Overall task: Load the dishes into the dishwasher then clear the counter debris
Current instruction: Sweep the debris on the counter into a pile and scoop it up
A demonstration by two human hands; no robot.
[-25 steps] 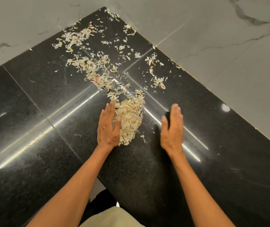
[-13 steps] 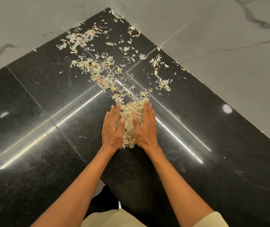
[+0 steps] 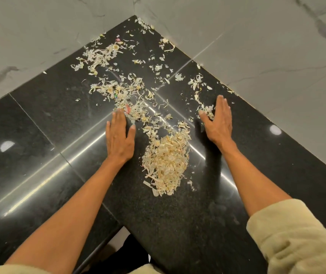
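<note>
both hands spread apart since half second ago: left hand [image 3: 120,136] and right hand [image 3: 219,121] flat, grip released, flanking debris pile [image 3: 167,162] on counter [image 3: 39,125]; some right fingers hidden.

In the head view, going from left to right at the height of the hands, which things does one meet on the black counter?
Left hand → gathered pile of peelings → right hand → marble wall.

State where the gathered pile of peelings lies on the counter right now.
In the head view the pile of peelings sits centre frame on the black counter, between the left hand and right hand, nearer the person than both.
</note>
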